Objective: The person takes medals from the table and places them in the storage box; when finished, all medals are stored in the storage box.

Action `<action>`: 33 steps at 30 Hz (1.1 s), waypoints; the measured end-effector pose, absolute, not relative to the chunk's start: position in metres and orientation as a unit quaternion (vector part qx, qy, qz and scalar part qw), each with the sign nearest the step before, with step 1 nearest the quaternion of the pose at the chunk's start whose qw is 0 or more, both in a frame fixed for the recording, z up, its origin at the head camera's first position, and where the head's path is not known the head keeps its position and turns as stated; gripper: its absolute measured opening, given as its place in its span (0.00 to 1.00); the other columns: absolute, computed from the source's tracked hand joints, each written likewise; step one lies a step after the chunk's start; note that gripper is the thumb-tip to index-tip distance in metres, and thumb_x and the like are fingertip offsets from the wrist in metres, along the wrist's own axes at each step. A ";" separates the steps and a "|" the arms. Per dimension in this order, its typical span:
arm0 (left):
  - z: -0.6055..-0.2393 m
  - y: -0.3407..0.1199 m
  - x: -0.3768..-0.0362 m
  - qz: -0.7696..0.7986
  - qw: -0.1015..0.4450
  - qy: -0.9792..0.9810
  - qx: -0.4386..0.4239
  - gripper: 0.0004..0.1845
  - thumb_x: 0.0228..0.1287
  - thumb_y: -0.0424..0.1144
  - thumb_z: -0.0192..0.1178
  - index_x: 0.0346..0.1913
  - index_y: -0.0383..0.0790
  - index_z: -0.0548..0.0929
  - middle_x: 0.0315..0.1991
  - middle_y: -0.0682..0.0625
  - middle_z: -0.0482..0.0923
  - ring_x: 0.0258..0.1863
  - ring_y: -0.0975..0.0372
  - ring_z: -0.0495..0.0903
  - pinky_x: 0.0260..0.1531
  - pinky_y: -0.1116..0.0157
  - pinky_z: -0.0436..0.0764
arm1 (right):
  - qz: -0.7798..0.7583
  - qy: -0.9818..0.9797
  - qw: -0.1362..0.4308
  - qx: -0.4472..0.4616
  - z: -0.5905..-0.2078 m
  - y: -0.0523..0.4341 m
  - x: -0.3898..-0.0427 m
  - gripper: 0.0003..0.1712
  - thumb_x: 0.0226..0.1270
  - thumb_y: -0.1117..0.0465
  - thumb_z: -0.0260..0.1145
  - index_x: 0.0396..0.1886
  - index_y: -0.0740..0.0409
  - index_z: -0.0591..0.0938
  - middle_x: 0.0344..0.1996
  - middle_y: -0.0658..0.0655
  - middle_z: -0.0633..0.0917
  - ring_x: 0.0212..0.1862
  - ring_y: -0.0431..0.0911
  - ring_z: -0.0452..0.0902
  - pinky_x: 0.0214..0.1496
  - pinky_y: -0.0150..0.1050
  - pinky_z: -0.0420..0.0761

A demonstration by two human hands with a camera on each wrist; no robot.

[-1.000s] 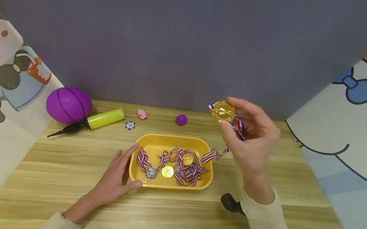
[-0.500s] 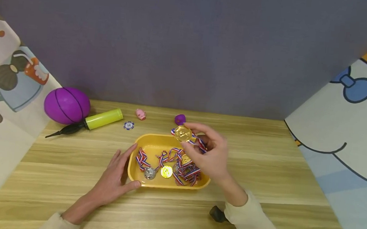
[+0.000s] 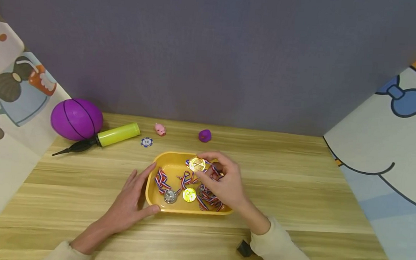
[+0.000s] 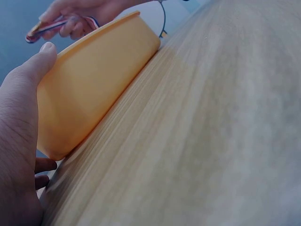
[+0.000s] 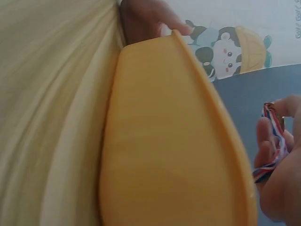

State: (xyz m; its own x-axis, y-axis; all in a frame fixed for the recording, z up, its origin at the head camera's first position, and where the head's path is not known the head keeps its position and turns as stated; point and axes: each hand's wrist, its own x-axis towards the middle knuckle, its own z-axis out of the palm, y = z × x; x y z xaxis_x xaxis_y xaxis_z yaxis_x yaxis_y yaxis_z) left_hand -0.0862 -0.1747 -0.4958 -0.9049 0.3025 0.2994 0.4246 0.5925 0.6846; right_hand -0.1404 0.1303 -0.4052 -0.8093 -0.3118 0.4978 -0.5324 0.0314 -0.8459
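Observation:
A yellow plastic tray (image 3: 171, 156) stands on the wooden table with ribboned medals inside. My left hand (image 3: 126, 204) rests against its left end, thumb at the near rim and fingers spread along the end wall. Between thumb and fingertips my right hand (image 3: 224, 182) pinches a gold medal (image 3: 196, 164) over the tray's far side. The medal's striped ribbon (image 5: 281, 148) is bunched inside that hand. In the tray lie a silver medal (image 3: 170, 196), another gold medal (image 3: 189, 195) and a tangle of red, white and blue ribbons (image 3: 209, 198), partly hidden by the right hand.
Behind the tray are a purple ball (image 3: 76, 119), a yellow-green hand pump (image 3: 119, 135), a poker chip (image 3: 147, 142), a pink pig figure (image 3: 160, 129) and a small purple toy (image 3: 205, 135). A grey wall (image 3: 212, 58) rises at the table's back edge.
My right hand has moved left and down, bringing the gold medal and its ribbon from right of the tray to over it. The left hand has stayed at the tray's end.

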 end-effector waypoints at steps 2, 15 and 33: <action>-0.496 -0.175 -0.086 -0.402 0.076 -0.890 -0.204 0.62 0.67 0.70 0.71 0.93 0.54 0.49 0.88 0.38 0.60 0.83 0.32 0.62 0.87 0.35 0.42 | 0.615 -0.730 0.077 0.289 -0.408 0.132 -0.142 0.23 0.63 0.76 0.79 0.58 0.69 0.87 0.50 0.68 0.89 0.30 0.37 0.83 0.27 0.31 0.82; -0.497 -0.175 -0.087 -0.403 0.079 -0.888 -0.208 0.62 0.67 0.70 0.71 0.93 0.53 0.49 0.87 0.38 0.61 0.82 0.33 0.64 0.87 0.36 0.42 | 0.477 -0.814 0.019 0.331 -0.423 0.147 -0.153 0.20 0.66 0.65 0.84 0.56 0.58 0.91 0.51 0.53 0.91 0.49 0.48 0.88 0.55 0.53 0.91; -0.496 -0.175 -0.086 -0.404 0.074 -0.889 -0.205 0.62 0.67 0.69 0.72 0.93 0.54 0.48 0.87 0.39 0.60 0.83 0.33 0.63 0.87 0.36 0.41 | 0.247 -0.898 0.018 0.364 -0.431 0.132 -0.162 0.21 0.65 0.56 0.87 0.56 0.55 0.94 0.43 0.50 0.90 0.45 0.45 0.82 0.50 0.43 0.84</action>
